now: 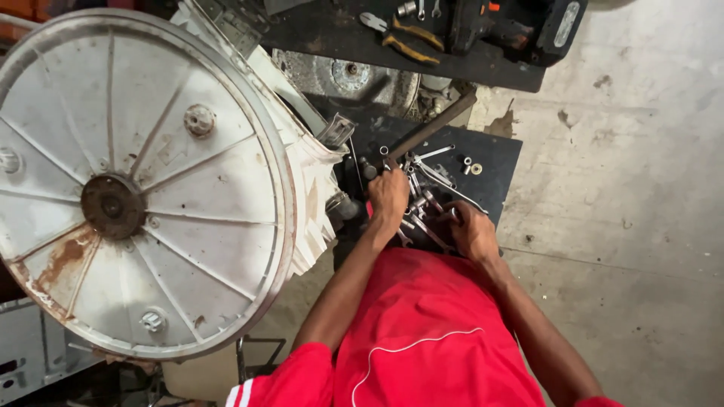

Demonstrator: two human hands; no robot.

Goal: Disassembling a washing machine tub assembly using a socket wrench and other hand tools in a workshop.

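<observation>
My left hand (pixel 389 194) rests among a pile of metal spanners and sockets (pixel 422 200) on a dark mat (pixel 494 162) on the floor; its fingers are curled, seemingly around a tool handle. My right hand (pixel 471 230) reaches into the same pile, with its fingers closed over several spanners. A long dark bar (pixel 434 124) lies diagonally above the pile. My red shirt (pixel 422 332) fills the lower middle of the view.
A large white washing machine tub (pixel 136 181) with a rusty hub stands on its side at the left. A dark tray with pliers (pixel 407 41) and a power tool (pixel 520 26) lies at the top. Bare concrete floor (pixel 626 188) spreads to the right.
</observation>
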